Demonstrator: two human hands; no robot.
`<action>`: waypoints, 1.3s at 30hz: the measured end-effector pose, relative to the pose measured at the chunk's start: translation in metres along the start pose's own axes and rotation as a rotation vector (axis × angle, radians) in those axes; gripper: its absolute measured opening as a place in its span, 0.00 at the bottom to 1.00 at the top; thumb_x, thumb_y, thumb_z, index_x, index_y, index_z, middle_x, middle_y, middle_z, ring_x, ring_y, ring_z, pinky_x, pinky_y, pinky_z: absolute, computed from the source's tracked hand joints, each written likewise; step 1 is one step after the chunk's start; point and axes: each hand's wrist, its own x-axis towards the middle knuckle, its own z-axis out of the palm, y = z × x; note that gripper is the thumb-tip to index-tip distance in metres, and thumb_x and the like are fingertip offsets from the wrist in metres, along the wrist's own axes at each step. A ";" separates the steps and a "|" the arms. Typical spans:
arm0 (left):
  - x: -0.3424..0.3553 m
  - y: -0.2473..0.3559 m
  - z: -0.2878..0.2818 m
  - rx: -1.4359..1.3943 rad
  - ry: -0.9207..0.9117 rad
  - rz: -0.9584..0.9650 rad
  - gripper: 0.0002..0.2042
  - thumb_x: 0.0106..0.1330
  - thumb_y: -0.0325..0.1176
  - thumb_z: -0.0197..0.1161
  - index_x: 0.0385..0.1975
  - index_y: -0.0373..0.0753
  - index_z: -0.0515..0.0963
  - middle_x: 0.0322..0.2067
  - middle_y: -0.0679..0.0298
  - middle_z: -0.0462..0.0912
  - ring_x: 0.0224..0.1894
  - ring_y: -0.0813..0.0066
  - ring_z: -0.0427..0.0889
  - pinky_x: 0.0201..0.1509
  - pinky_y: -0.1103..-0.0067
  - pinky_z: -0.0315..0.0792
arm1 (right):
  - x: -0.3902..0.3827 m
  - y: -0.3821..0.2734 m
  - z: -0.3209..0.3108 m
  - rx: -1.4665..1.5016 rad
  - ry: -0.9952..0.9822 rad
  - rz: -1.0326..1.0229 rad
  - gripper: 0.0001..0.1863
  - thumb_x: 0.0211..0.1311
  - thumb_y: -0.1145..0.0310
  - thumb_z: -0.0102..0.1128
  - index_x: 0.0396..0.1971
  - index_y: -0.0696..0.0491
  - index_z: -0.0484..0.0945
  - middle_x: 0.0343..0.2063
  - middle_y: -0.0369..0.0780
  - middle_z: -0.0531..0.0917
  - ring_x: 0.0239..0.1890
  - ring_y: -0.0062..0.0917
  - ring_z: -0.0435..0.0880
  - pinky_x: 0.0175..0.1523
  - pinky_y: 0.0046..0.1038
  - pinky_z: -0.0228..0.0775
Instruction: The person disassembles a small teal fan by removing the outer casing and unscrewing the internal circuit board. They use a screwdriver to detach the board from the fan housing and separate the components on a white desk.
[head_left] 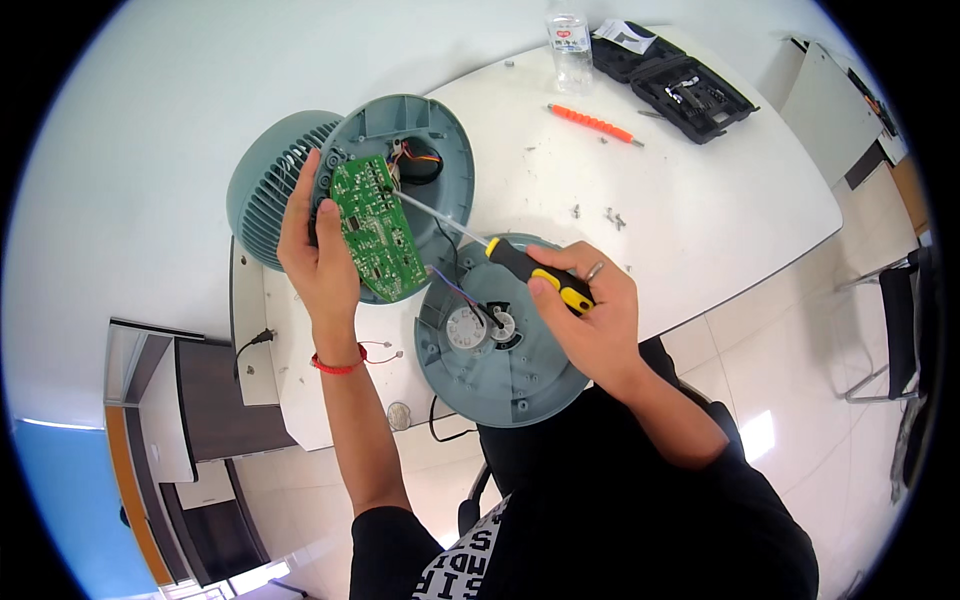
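Observation:
A screwdriver with a black and yellow handle [535,270] is in my right hand [598,305], its fingers wrapped round the grip. Its long shaft runs up to the left, and the tip meets the upper right part of a green circuit board [378,232]. My left hand [322,262] grips the board's left edge, thumb on the edge and fingers along the housing; some fingertips are hidden. Behind the board is a round grey-green plastic housing [455,160] with coloured wires inside. Nearer me lies a round grey-green base [540,375] with a motor [466,328], joined by thin wires.
A ribbed grey-green cover [270,190] stands at the left. On the white table [720,220] are loose screws [615,218], an orange screwdriver-like tool [592,124], a clear bottle [571,50] and a black tool case [695,98]. A plug [262,337] rests at the left edge.

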 end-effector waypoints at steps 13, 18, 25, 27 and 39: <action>0.000 0.000 0.001 -0.042 0.010 0.005 0.23 0.73 0.21 0.51 0.67 0.34 0.76 0.39 0.73 0.81 0.28 0.91 0.60 0.32 0.88 0.56 | -0.034 0.013 -0.026 -0.042 -0.035 -0.076 0.12 0.60 0.77 0.71 0.44 0.59 0.86 0.30 0.40 0.82 0.28 0.23 0.80 0.36 0.22 0.71; 0.000 -0.001 0.001 -0.065 -0.001 -0.021 0.23 0.74 0.21 0.50 0.68 0.34 0.76 0.38 0.74 0.80 0.28 0.91 0.60 0.33 0.88 0.56 | 0.004 0.005 -0.008 -0.059 0.044 -0.082 0.13 0.64 0.73 0.70 0.48 0.58 0.85 0.33 0.43 0.85 0.33 0.25 0.84 0.40 0.24 0.75; 0.003 -0.003 0.002 -0.067 0.008 0.018 0.22 0.74 0.21 0.50 0.68 0.35 0.76 0.36 0.74 0.80 0.28 0.91 0.60 0.32 0.88 0.55 | 0.021 -0.005 0.004 0.026 -0.002 0.004 0.12 0.63 0.74 0.70 0.46 0.58 0.85 0.36 0.43 0.86 0.34 0.25 0.85 0.42 0.24 0.76; 0.003 -0.003 0.003 -0.062 0.007 0.016 0.22 0.74 0.21 0.50 0.67 0.35 0.76 0.35 0.75 0.79 0.27 0.91 0.59 0.31 0.88 0.54 | 0.014 -0.002 0.000 -0.008 -0.006 -0.009 0.13 0.62 0.75 0.70 0.46 0.58 0.85 0.35 0.42 0.86 0.34 0.25 0.85 0.41 0.24 0.76; 0.004 0.001 0.003 -0.035 -0.011 -0.066 0.23 0.74 0.21 0.51 0.67 0.36 0.77 0.33 0.77 0.76 0.27 0.92 0.58 0.30 0.88 0.52 | -0.053 0.007 -0.030 -0.086 -0.125 -0.095 0.15 0.55 0.79 0.72 0.44 0.59 0.85 0.32 0.42 0.83 0.29 0.28 0.84 0.37 0.23 0.76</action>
